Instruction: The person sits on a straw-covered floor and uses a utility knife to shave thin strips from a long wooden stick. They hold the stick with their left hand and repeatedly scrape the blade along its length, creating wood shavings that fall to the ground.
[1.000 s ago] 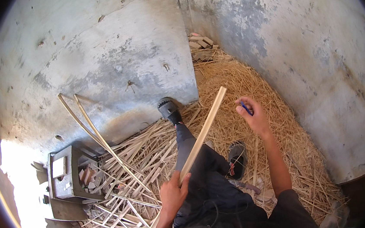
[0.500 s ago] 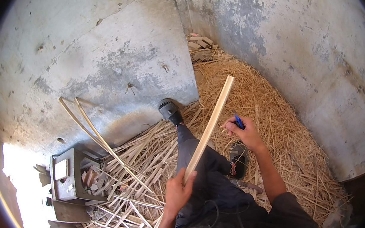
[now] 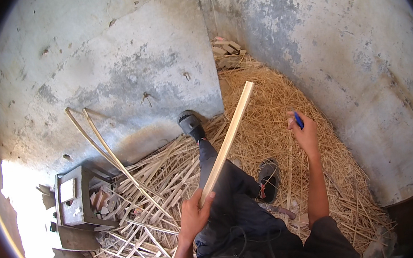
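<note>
My left hand point(image 3: 194, 217) is closed around the lower part of a long, pale, flat wooden strip point(image 3: 228, 139). The strip slants up and to the right in front of my legs, its far end free over the straw. Off to the right, my right hand point(image 3: 307, 135) is raised over the straw, apart from the strip. Its fingers are wrapped round a small blue-handled tool point(image 3: 298, 120); the tool's working end is too small to make out.
Pale split strips point(image 3: 146, 193) lie heaped at the left, two long ones point(image 3: 113, 159) leaning on the wall. A metal box point(image 3: 77, 199) with broken pieces stands there. Straw point(image 3: 308, 169) covers the right side. My dark shoes point(image 3: 191, 124) and a brown stick-like handle point(image 3: 285, 213) show; bricks point(image 3: 227, 47) lie behind.
My right hand has moved right and up, away from the strip, with the blue-handled tool. The strip in my left hand has shifted slightly left.
</note>
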`<action>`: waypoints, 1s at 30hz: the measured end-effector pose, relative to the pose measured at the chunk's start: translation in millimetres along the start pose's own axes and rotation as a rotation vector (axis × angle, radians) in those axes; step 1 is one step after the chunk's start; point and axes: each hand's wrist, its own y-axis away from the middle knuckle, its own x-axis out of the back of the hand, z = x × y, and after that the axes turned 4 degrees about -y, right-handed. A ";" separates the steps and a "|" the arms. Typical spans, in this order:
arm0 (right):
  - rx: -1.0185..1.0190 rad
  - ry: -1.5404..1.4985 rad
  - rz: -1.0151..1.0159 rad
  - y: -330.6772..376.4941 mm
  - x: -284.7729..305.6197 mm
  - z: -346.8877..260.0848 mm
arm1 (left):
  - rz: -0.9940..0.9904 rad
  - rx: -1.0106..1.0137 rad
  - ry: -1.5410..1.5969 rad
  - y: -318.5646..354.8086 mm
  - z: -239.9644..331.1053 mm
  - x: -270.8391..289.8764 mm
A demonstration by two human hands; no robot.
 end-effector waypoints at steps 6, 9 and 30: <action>0.025 -0.504 -0.261 31.0 -5.9 -34.2 | -0.304 0.175 0.458 -10.3 9.7 -5.4; 0.032 -0.853 -0.437 54.9 -16.9 -65.2 | -0.424 0.098 0.609 -18.0 13.6 -16.2; 0.024 -0.965 -0.407 73.1 -51.9 -84.9 | -0.834 0.283 0.818 -31.0 27.2 -10.1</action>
